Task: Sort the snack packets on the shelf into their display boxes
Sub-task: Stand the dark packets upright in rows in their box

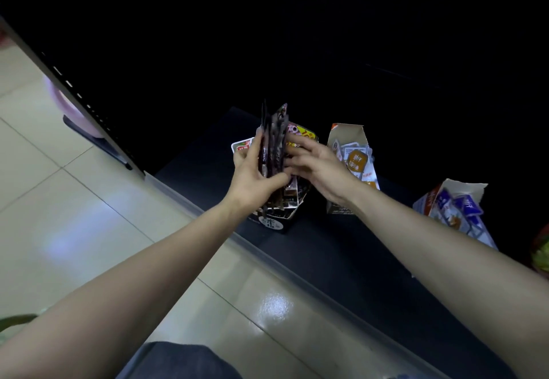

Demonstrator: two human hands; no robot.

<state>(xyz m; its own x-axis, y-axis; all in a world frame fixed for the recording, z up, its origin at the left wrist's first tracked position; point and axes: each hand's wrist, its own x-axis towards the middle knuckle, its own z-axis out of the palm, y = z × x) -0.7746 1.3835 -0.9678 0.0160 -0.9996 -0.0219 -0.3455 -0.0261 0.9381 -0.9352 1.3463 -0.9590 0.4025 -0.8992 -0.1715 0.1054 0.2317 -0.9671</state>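
- Left hand (255,176) grips a stack of dark snack packets (274,138) upright; right hand (316,164) presses near-straight fingers against its right side.
- Stack's lower ends sit inside the dark display box (277,219), near the shelf edge (297,274).
- White box of orange packets (347,138) stands just right, farther back.

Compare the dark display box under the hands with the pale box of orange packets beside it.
The dark box holds tall dark packets standing on end; the pale box holds small orange packets lying loose. The left hand grips the dark box's packets and the right hand touches them; none of the pale box's are held. Both are open-topped on the shelf.
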